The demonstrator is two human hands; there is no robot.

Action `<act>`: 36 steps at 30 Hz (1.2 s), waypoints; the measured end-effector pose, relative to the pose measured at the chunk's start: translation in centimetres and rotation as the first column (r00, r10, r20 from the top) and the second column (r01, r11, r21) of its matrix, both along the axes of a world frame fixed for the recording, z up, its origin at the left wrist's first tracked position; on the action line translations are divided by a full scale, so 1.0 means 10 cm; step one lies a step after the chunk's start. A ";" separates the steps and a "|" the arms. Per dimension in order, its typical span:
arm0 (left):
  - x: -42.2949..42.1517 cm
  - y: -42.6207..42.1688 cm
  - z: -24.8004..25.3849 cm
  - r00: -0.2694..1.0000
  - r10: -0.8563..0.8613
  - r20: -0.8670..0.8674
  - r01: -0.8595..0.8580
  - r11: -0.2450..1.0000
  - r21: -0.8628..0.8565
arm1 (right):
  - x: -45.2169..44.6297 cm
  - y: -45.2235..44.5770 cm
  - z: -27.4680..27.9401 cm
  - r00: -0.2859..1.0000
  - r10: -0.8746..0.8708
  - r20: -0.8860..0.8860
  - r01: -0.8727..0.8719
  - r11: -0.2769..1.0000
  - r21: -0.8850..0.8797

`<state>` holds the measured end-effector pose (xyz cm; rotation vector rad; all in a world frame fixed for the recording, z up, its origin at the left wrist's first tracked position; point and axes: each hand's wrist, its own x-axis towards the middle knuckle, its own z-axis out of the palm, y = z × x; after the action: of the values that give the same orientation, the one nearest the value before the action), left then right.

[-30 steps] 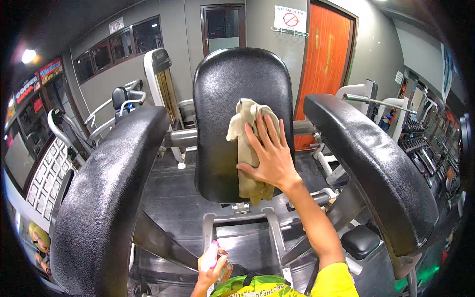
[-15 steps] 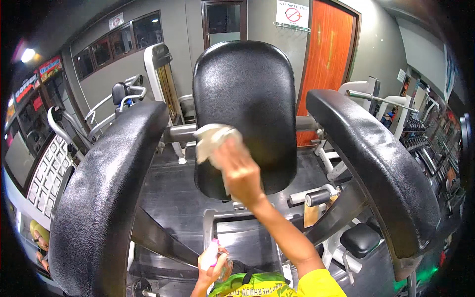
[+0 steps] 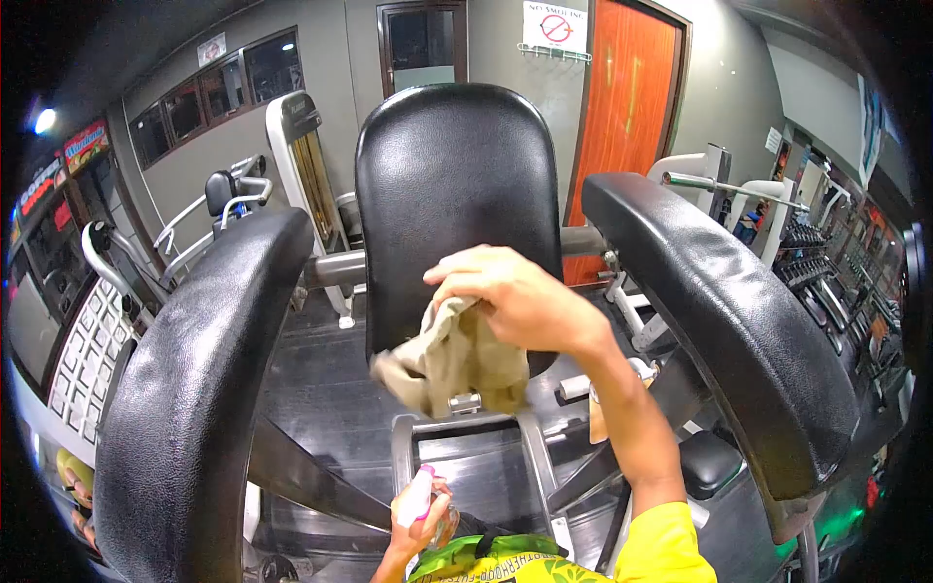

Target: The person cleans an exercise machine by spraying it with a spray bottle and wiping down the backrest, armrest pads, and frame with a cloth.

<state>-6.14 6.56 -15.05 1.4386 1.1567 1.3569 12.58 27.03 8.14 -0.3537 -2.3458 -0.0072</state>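
Note:
My right hand grips a beige cloth by its top, and the cloth hangs loosely in front of the lower part of a black padded backrest. Low in the view, my left hand is closed around a clear bottle with a pink and white top; fingers hide part of the bottle. Black padded arms stand on both sides, the left one and the right one.
A grey metal frame lies below the backrest. Behind are a weight machine, an orange door and a no-smoking sign. Dumbbell racks stand at the right. A small black pad is at lower right.
My right hand first lay flat on the cloth against the backrest, then swept left. Now it is back toward the middle, holding the cloth bunched and hanging. My left hand stays around the bottle.

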 end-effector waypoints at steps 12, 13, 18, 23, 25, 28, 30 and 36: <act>-0.04 0.05 0.03 0.998 0.036 0.043 -0.037 0.999 0.021 | -0.01 0.30 0.49 0.795 -0.469 -0.385 0.582 0.768 0.266; -0.04 0.06 0.03 0.999 0.035 0.002 -0.035 0.999 0.032 | -0.06 0.36 0.37 0.760 -0.418 -0.498 0.582 0.779 0.235; -0.05 0.11 -0.10 0.995 0.077 -0.055 -0.071 0.992 0.102 | -0.22 0.12 -0.17 0.711 -0.640 -0.290 0.700 0.679 0.219; -0.04 0.09 -0.01 0.996 0.084 -0.035 -0.084 0.996 -0.014 | -0.34 0.09 -0.44 0.714 -0.648 -0.265 0.696 0.701 0.158; -0.01 0.09 0.05 0.995 0.096 -0.017 -0.096 0.995 0.018 | -0.30 0.03 -0.50 0.674 -0.688 -0.269 0.738 0.639 0.215; -0.04 0.07 0.01 0.994 0.111 -0.007 -0.110 0.993 0.045 | -0.19 0.01 -0.53 0.557 -0.742 -0.372 0.830 0.517 0.211; -0.08 0.06 -0.02 0.994 0.110 -0.013 -0.110 0.993 0.039 | -0.04 -0.01 -0.54 0.491 -0.778 -0.393 0.866 0.485 0.122; -0.11 0.01 -0.05 0.985 0.150 0.089 -0.155 0.986 0.056 | -0.39 -0.05 -0.92 0.508 -0.732 -0.454 0.828 0.561 0.023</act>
<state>-7.21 6.68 -15.56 1.3446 1.1986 1.5576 8.68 26.49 -1.02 -1.1739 -1.5574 -0.6089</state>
